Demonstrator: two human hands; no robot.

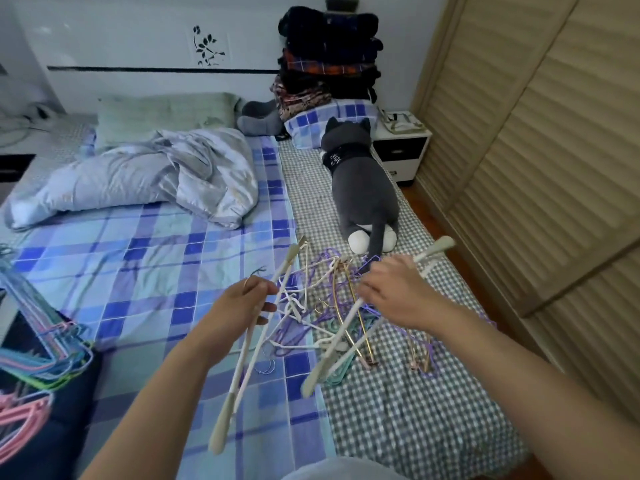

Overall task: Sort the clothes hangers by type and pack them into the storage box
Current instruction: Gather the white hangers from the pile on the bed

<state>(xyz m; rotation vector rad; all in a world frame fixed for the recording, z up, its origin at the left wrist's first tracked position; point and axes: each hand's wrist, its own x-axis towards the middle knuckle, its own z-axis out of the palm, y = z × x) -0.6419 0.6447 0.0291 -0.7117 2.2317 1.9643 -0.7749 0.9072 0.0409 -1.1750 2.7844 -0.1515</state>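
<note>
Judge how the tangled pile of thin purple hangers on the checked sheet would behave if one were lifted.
The purple hangers lie interlocked with gold ones, so lifting one would probably drag others along. They look like thin wire, so likely light and springy. The right hand already grips a thicker white hanger crossing the pile, which may snag too.

A bed [166,271] in checked sheets is carrying a crumpled quilt [138,178] at ten o'clock, a plush cat [360,188] at one and tangled hangers [332,317] at centre.

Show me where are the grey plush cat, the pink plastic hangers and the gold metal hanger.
grey plush cat [360,188]: head view, middle of its back.
pink plastic hangers [20,415]: head view, upper arm of the stack.
gold metal hanger [356,313]: head view, its sloping arm.
</note>
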